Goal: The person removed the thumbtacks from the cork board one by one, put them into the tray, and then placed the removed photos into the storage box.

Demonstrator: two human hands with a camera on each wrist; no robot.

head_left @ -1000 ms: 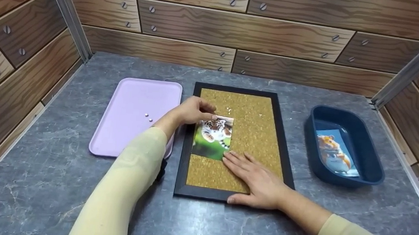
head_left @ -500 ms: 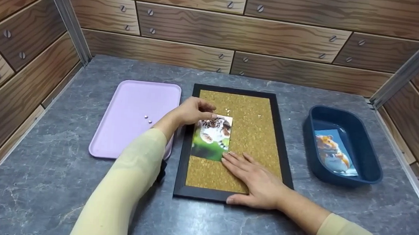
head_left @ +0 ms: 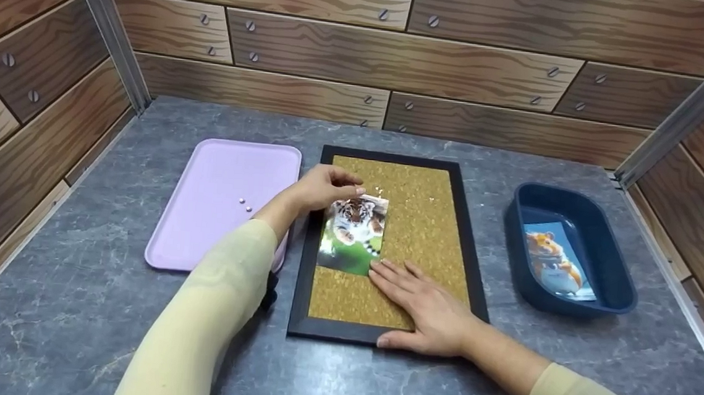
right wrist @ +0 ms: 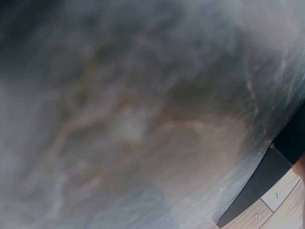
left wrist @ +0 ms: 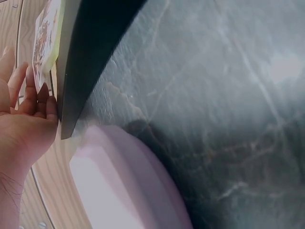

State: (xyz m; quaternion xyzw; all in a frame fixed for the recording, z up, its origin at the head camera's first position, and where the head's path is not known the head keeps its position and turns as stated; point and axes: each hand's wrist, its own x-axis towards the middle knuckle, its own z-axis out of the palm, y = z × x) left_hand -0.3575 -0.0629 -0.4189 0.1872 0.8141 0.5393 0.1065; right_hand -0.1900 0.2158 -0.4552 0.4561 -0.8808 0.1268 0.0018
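A photo of a tiger cub [head_left: 352, 238] lies over the left part of a black-framed cork board [head_left: 426, 246]. My left hand [head_left: 321, 188] is at the photo's top left corner, thumb along the top edge and fingers curled, apparently pinching it. In the left wrist view the photo [left wrist: 46, 38] reaches the fingers of the left hand [left wrist: 28, 114]; their exact contact is partly hidden. My right hand [head_left: 424, 311] lies flat with fingers spread, fingertips at the photo's lower right corner, thumb on the frame's front edge.
A lilac tray [head_left: 224, 170] with two small pale pieces [head_left: 245, 205] stands left, partly under the left arm. Right of the board, a dark blue bin [head_left: 611, 253] holds a hamster photo [head_left: 555, 264]. Small whitish bits [head_left: 378, 192] are on the upper cork.
The head view has shifted slightly, so everything sits a little lower in it. Both hands keep their places on the photo and board; the glare on the photo has changed.
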